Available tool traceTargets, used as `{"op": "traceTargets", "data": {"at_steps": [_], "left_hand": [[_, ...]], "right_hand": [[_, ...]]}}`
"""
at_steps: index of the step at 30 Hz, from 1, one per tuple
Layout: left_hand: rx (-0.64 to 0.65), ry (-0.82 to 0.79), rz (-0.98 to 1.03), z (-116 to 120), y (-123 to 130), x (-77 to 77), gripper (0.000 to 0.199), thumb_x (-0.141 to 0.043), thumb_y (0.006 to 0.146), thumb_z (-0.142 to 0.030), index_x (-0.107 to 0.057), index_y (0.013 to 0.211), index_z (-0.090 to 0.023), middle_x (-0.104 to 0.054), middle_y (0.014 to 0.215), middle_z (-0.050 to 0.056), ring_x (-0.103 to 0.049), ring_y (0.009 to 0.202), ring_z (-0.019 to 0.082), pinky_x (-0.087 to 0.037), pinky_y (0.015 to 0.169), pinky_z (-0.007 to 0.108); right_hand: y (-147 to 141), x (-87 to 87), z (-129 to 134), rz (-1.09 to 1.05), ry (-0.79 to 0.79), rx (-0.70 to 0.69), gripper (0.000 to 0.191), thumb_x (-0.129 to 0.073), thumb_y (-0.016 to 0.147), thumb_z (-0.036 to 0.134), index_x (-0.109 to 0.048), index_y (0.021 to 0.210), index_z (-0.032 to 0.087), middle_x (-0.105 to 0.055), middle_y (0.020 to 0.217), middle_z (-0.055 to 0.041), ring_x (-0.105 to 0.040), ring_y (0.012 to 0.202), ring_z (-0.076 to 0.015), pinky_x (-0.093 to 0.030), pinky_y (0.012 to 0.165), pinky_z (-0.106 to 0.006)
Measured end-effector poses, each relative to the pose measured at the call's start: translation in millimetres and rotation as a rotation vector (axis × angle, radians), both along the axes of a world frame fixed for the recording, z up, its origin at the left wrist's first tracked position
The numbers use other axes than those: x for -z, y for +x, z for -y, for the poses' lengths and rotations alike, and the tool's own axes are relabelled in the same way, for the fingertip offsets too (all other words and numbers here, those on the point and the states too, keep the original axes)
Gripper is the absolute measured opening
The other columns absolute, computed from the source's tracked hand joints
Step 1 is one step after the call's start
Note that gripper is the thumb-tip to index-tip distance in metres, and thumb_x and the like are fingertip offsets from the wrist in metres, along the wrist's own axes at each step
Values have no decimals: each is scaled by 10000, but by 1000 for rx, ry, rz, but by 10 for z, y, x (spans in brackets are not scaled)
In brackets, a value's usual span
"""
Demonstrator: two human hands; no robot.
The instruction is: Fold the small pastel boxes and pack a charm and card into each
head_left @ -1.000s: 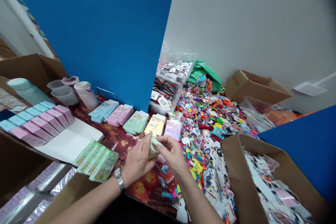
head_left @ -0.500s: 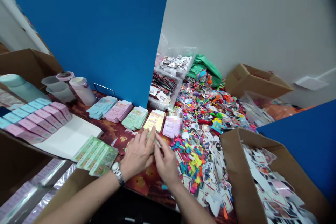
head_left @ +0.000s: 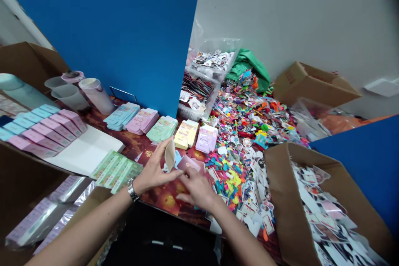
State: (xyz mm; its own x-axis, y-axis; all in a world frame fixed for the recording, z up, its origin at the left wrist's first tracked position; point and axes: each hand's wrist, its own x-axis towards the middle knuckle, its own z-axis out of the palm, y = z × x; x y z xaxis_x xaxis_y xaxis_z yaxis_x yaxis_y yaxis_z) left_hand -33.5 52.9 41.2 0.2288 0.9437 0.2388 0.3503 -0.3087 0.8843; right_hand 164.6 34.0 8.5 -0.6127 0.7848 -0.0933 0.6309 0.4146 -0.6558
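Observation:
My left hand holds a small paper carton tilted upright, its open end and pale inside facing right. The carton's outer face is mostly hidden by the fingers. Close to the left thumb is my right hand, fingers bent and apart, with nothing visible in its grasp. Just beyond it lie a pinkish sheet and a light blue piece. Behind the hands are stacks of flat cartons: green, yellow and lilac. Several filled green boxes lie left of my left wrist.
Small colourful trinkets and cut-out stickers cover the table's right side. A cardboard box of stickers stands at right. Pink and blue boxes sit on a white board. Cups stand before a blue partition.
The carton in my left hand is now raised with its open end showing. My hands have parted slightly, and my right hand has come away from the carton. The view has shifted a little.

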Motion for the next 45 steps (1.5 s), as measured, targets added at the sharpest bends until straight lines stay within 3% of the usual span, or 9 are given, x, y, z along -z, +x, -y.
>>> {"op": "traceTargets", "data": {"at_steps": [4, 9, 11, 16, 18, 23, 28, 36, 45], "left_hand": [[15, -108, -29, -35, -42, 85, 856, -715, 762, -404, -287, 1467, -175, -398, 1494, 174, -410, 1367, 338, -334, 1137, 512], [37, -188, -61, -19, -106, 247, 919, -725, 751, -406, -220, 1482, -168, -395, 1487, 183, -445, 1341, 323, -383, 1105, 484], [18, -171, -73, -26, -144, 290, 885, -728, 750, -398, -250, 1458, -167, -456, 1433, 175, -494, 1294, 309, -419, 1072, 465], [-134, -75, -145, -52, -103, 373, 677, -751, 724, -404, -448, 1286, -178, -595, 1246, 116, -605, 1126, 279, -491, 968, 433], [-144, -19, -184, -45, -28, 391, 638, -752, 723, -418, -479, 1250, -186, -612, 1214, 106, -615, 1101, 276, -500, 948, 427], [-118, 94, -254, 12, 154, 417, 608, -723, 748, -401, -491, 1278, -212, -626, 1209, 96, -604, 1132, 283, -495, 967, 447], [-121, 126, -333, 25, 174, 518, 628, -695, 747, -422, -483, 1295, -201, -622, 1229, 113, -602, 1146, 309, -504, 959, 467], [-55, 105, -357, 18, 271, 592, 660, -691, 763, -442, -447, 1333, -215, -616, 1234, 109, -609, 1140, 312, -514, 941, 463], [-22, 110, -334, 60, 444, 609, 633, -718, 746, -404, -482, 1306, -227, -641, 1195, 89, -643, 1086, 299, -547, 888, 439]], "right_hand": [[-42, 160, -42, 445, 221, -205, 851, -918, 577, 284, -534, 1336, 241, -565, 1235, -190, -510, 1165, -408, -488, 894, -572], [-35, 137, -129, 322, 285, -159, 303, -731, 805, 247, -650, 1093, 196, -644, 1083, -130, -590, 1045, -304, -522, 845, -431], [106, -9, -155, 95, 239, -45, 117, -594, 900, 197, -667, 991, 203, -679, 978, -86, -631, 935, -234, -520, 799, -344], [420, -436, -180, -564, 288, 652, 184, -534, 959, 287, -638, 1102, 234, -688, 1000, -57, -651, 865, -196, -513, 770, -314], [394, -499, -171, -653, 351, 744, 194, -557, 947, 282, -646, 1115, 243, -685, 1020, -61, -650, 885, -203, -516, 786, -327], [101, -392, -96, -404, 413, 465, 299, -483, 960, 196, -671, 1177, 281, -672, 996, -68, -632, 912, -202, -516, 815, -334], [202, -258, -40, -290, 403, 395, 277, -494, 953, 231, -680, 1157, 255, -629, 1063, -86, -605, 970, -197, -514, 837, -321], [1434, 16, -458, 290, 255, 933, 460, -590, 899, 386, -567, 1310, 180, -609, 1181, -149, -572, 1105, -282, -450, 899, -380], [1584, 169, -574, 176, 37, 1008, 141, -660, 800, 363, -655, 835, 226, -648, 743, 5, -594, 741, -180, -390, 663, -254]]}}
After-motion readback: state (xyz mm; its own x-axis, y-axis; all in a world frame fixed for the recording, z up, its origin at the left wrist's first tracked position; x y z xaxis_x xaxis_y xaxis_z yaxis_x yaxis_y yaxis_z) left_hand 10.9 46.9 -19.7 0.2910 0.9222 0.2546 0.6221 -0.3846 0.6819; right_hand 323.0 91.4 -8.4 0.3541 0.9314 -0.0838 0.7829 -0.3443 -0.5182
